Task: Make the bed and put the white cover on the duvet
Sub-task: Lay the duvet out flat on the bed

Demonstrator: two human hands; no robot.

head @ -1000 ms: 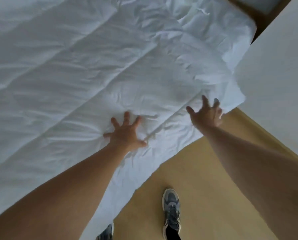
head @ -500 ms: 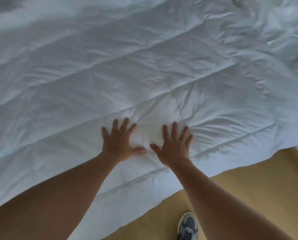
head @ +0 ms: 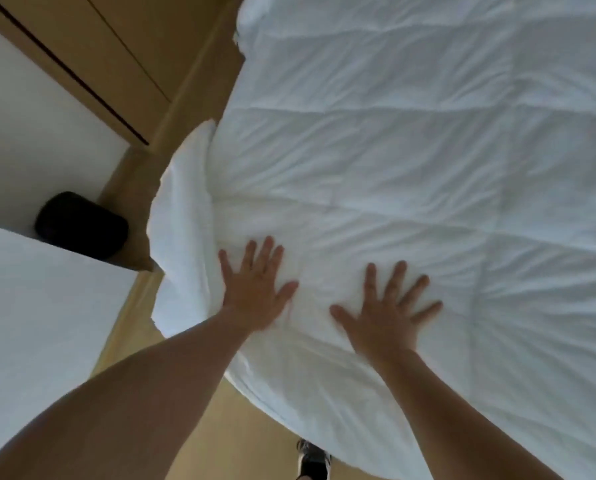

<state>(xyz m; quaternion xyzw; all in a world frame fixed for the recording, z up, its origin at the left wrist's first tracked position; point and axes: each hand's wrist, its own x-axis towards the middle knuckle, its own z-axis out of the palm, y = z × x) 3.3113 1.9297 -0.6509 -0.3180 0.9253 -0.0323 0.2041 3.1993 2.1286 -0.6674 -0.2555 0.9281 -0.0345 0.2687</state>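
Observation:
A white quilted duvet (head: 410, 150) lies spread over the bed and fills the right and upper part of the view, creased and stitched in panels. Its left corner (head: 182, 216) is folded up and bulges over the bed's edge. My left hand (head: 255, 289) presses flat on the duvet near that folded corner, fingers spread. Flat on the duvet a little to the right rests my right hand (head: 386, 313), fingers splayed. Neither hand grips any fabric.
A white low surface (head: 30, 306) stands at the left with a black rounded object (head: 82, 225) behind it. Tan wooden panelling (head: 116, 46) runs along the upper left. Tan floor (head: 220, 427) shows between my arms, with my shoe (head: 312, 460) at the bottom.
My view and both hands have shifted left along the bed's edge to the duvet's left corner. Both hands stay flat on the duvet, now farther apart.

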